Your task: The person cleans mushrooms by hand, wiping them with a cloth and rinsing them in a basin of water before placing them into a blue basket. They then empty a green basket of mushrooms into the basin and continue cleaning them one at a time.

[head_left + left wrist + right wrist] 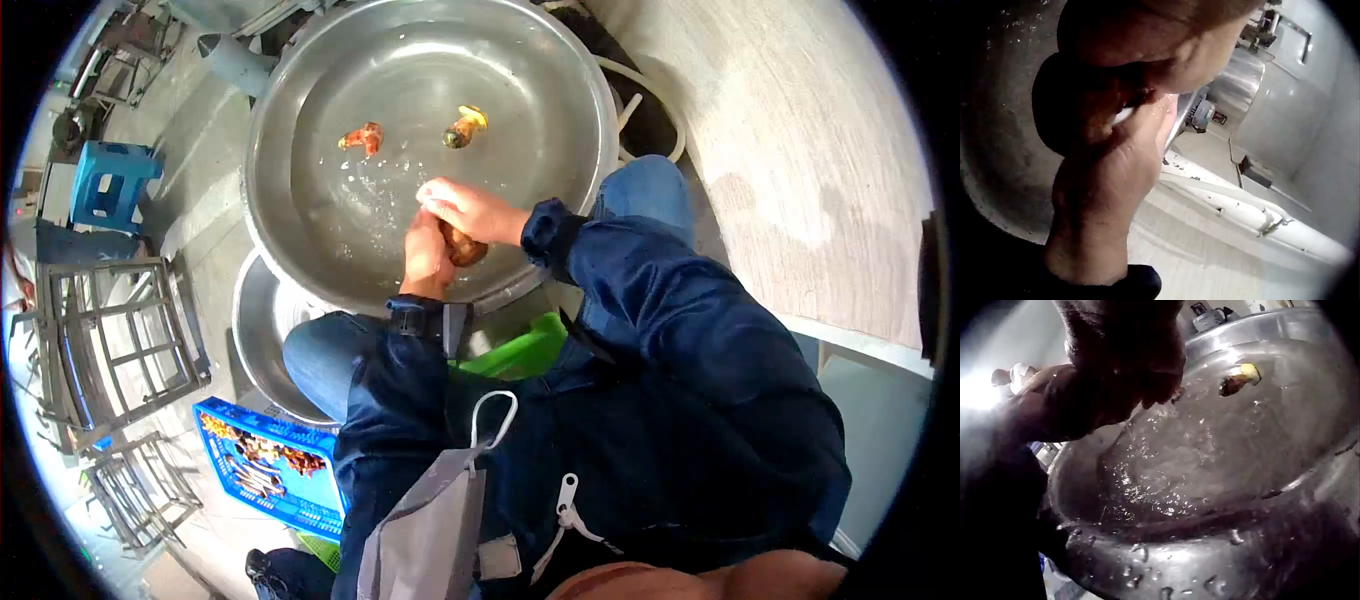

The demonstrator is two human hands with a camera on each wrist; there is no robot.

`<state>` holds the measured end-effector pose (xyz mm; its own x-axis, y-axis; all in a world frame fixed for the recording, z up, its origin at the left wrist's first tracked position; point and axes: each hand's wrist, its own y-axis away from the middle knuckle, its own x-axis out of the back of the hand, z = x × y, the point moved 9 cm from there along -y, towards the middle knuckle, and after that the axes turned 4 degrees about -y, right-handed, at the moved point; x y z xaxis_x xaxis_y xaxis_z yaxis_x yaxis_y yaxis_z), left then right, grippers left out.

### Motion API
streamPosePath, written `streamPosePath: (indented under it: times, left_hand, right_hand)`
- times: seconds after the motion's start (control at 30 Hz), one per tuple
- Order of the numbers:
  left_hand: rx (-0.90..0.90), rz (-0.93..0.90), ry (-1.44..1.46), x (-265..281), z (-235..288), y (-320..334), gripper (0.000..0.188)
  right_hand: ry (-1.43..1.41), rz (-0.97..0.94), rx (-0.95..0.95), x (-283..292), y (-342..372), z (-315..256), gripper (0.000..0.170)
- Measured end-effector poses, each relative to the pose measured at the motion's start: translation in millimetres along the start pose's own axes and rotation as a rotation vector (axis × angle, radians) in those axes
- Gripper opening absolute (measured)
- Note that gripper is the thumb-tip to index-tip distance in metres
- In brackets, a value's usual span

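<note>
Both hands meet over a large metal basin [560, 100] of water, holding a brown mushroom [464, 247] between them. My left hand [427, 254] grips it from the left, and my right hand [480, 212] reaches across its upper side, fingers meeting the left ones. In the left wrist view the mushroom's dark cap [1066, 103] sticks out between the hands, with a bit of pale flesh showing. Part of the mushroom is hidden by the hands. Farther out in the water lie a reddish-brown mushroom [364, 139] and a yellow-and-dark mushroom [466, 127].
A second metal basin [258, 345] stands at the lower left of the large one. Below it is a blue crate [318, 485] with several mushrooms. Something green [520, 350] sits between the knees. A blue stool [112, 185] and metal frames [125, 330] stand left; a pale hose [672, 110] curls right.
</note>
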<state>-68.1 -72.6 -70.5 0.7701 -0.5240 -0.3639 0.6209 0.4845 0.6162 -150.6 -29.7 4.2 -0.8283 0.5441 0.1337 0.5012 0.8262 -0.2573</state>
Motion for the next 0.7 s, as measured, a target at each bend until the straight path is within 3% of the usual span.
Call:
streamPosePath:
  times: [0.03, 0.07, 0.1, 0.13, 0.23, 0.33, 0.47, 0.53, 0.6, 0.67, 0.7]
  left_hand:
    - [-0.046, -0.093, -0.057, -11.9, 8.2, 7.9, 0.039]
    - [0.023, -0.058, -0.089, -14.6, 4.7, 16.6, 0.039]
    - [0.048, -0.135, -0.078, -22.2, 4.7, 22.7, 0.039]
    - [0.068, -0.213, -0.063, -29.6, 5.5, 24.9, 0.038]
    - [0.064, -0.151, -0.017, -18.7, 3.6, 16.0, 0.036]
    - [0.041, 0.064, -0.078, -6.7, 4.9, 16.0, 0.036]
    - [0.032, -0.224, -0.046, -31.4, 6.7, 23.7, 0.032]
    - [0.079, -0.187, 0.011, -24.3, 1.8, 19.4, 0.032]
    - [0.114, -0.118, 0.118, -13.7, -2.7, 12.8, 0.033]
    - [0.158, -0.015, 0.025, -20.2, 3.7, 31.7, 0.036]
    - [0.174, -0.139, 0.020, -21.6, -4.3, 25.5, 0.037]
  right_hand:
    - [0.043, -0.042, -0.069, 5.1, -0.2, -2.7, 0.030]
    - [0.086, -0.080, -0.140, 10.5, -2.0, -5.3, 0.030]
    - [-0.066, -0.059, -0.407, 18.8, -4.0, 8.7, 0.029]
    - [-0.100, -0.043, -0.364, 23.0, -8.0, 18.2, 0.029]
    - [-0.172, -0.009, -0.200, 16.0, -10.4, 19.0, 0.028]
    - [0.061, -0.161, -0.041, 1.1, 0.2, -14.1, 0.026]
    - [0.039, -0.021, -0.272, 25.4, -12.3, 33.1, 0.027]
    - [-0.321, -0.007, -0.420, 20.0, -8.1, 28.5, 0.027]
    - [-0.217, -0.101, -0.240, 7.7, -5.7, -8.7, 0.027]
    - [0.013, -0.207, -0.042, 4.3, -4.8, -17.3, 0.026]
    - [0.035, -0.153, -0.082, 13.0, -6.8, -8.6, 0.026]
